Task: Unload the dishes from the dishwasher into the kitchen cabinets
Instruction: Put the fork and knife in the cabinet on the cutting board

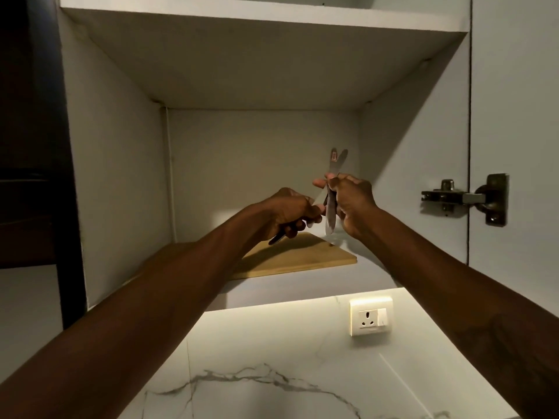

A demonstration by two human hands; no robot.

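Both my hands are raised inside an open white wall cabinet (121,164). My right hand (352,204) grips a bunch of steel cutlery (334,164) upright, handles pointing up, one with a small label. My left hand (292,214) is closed around another piece of cutlery (276,238) whose dark end sticks out below the fist; its other end crosses toward the right hand's bunch. A wooden cutting board (302,255) lies flat on the cabinet's bottom shelf just under both hands.
An upper shelf (257,16) closes the compartment from above. The cabinet door's metal hinge (465,198) is on the right wall. Below the cabinet are a lit marble backsplash (272,373) and a wall socket (370,316). A dark area lies to the left.
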